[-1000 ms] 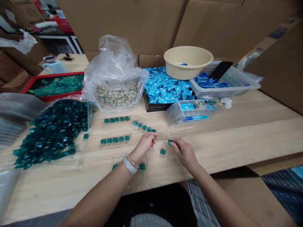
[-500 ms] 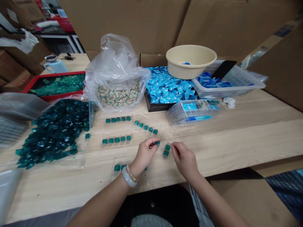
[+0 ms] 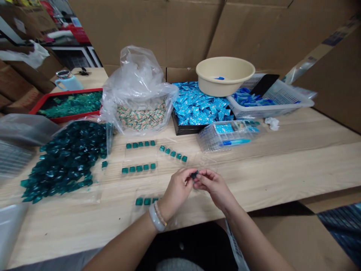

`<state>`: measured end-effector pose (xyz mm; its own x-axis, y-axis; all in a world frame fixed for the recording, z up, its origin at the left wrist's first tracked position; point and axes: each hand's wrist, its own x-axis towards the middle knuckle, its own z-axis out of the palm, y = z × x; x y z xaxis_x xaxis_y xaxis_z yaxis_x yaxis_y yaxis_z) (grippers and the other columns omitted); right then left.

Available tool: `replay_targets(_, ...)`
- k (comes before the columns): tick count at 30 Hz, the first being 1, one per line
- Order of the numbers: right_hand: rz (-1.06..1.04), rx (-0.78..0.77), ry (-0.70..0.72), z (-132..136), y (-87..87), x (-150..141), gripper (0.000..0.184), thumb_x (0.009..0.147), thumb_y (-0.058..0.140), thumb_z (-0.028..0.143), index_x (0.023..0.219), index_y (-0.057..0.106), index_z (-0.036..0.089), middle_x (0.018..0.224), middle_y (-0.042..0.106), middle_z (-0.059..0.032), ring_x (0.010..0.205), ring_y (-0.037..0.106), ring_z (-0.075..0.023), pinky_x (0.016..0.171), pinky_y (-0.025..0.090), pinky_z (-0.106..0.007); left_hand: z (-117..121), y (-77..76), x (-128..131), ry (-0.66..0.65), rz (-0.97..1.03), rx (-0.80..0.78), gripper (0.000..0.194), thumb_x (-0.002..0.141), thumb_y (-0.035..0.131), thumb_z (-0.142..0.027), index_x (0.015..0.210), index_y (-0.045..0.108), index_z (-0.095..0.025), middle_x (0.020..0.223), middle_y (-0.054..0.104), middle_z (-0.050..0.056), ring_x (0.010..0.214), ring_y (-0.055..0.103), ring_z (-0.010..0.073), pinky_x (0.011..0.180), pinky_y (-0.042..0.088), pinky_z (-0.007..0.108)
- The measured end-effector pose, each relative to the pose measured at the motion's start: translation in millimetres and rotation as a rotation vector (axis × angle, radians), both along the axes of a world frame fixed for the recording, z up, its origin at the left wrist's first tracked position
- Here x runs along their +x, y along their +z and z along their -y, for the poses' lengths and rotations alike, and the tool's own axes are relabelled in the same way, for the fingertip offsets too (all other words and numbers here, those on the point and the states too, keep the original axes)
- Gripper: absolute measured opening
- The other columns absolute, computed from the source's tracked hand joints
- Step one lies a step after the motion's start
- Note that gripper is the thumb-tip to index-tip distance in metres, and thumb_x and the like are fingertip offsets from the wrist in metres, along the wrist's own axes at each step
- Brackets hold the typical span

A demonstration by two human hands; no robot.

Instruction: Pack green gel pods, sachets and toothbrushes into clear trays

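Note:
My left hand (image 3: 177, 186) pinches a small dark teal block (image 3: 194, 175) between thumb and fingertips. The fingers of my right hand (image 3: 211, 184) meet it there and close on the same block. Beyond my hands, teal blocks stand in rows: a back row (image 3: 140, 144), a middle row (image 3: 139, 168) and a slanted row (image 3: 173, 153). Below my left wrist, a nearer row (image 3: 147, 201) is partly covered by the arm. Clear, see-through plastic seems to lie under the rows. The two blocks seen between my hands earlier are now hidden.
A large heap of teal blocks (image 3: 70, 158) lies at the left. Behind are a red tray (image 3: 42, 107), a plastic bag of small packets (image 3: 141, 109), blue sachets (image 3: 200, 105), a cream basin (image 3: 225, 81) and a white basket (image 3: 282, 105). Clear cases (image 3: 208, 141) are stacked in front.
My right hand has moved left and now meets my left hand at the block. My left hand has shifted slightly right. The view has tilted a little.

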<state>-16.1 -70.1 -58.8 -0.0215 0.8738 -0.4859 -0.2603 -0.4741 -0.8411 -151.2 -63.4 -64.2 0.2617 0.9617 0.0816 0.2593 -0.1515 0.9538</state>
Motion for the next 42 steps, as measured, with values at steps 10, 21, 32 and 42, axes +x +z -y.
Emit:
replay_targets(10,0.087,0.079,-0.025,5.1,4.8,-0.6,0.034,0.048,0.074,0.038,0.063,0.053,0.015,0.061,0.059,0.0004,0.059,0.059,-0.0133,0.062,0.051,-0.031,1.7,9.3,4.3,-0.007,-0.01,0.036,0.022,0.073,0.049,-0.009,0.089,0.06,-0.018,0.087,0.059,0.004,0.085,0.055,0.016,0.078,0.045,0.029)
replay_targets(21,0.209,0.2,0.074,14.4,-0.2,-0.2,0.029,0.058,0.068,0.04,0.061,0.054,0.015,0.055,0.056,0.0012,0.049,0.053,-0.0105,0.052,0.046,-0.025,-2.6,2.3,5.6,-0.092,0.06,-0.158,0.029,0.067,0.043,-0.004,0.085,0.062,-0.016,0.084,0.063,0.004,0.078,0.057,0.0138,0.071,0.045,0.025)
replay_targets(32,0.09,0.199,0.082,18.4,8.6,8.8,0.027,0.069,0.061,0.04,0.062,0.052,0.015,0.055,0.054,0.0016,0.048,0.048,-0.008,0.05,0.04,-0.022,-6.5,10.8,-7.7,-0.204,0.469,-0.635,0.013,0.07,0.052,-0.022,0.076,0.057,-0.011,0.064,0.054,0.001,0.052,0.05,0.007,0.052,0.041,0.02)
replay_targets(42,0.687,0.767,0.132,-61.2,72.8,-71.3,0.03,0.078,0.047,0.03,0.052,0.048,0.016,0.048,0.043,0.0046,0.05,0.043,-0.0079,0.05,0.036,-0.02,-0.4,0.9,-16.6,-0.113,0.704,-0.77,0.017,0.065,0.06,-0.025,0.074,0.055,-0.012,0.06,0.052,-0.001,0.045,0.043,0.0047,0.045,0.033,0.018)
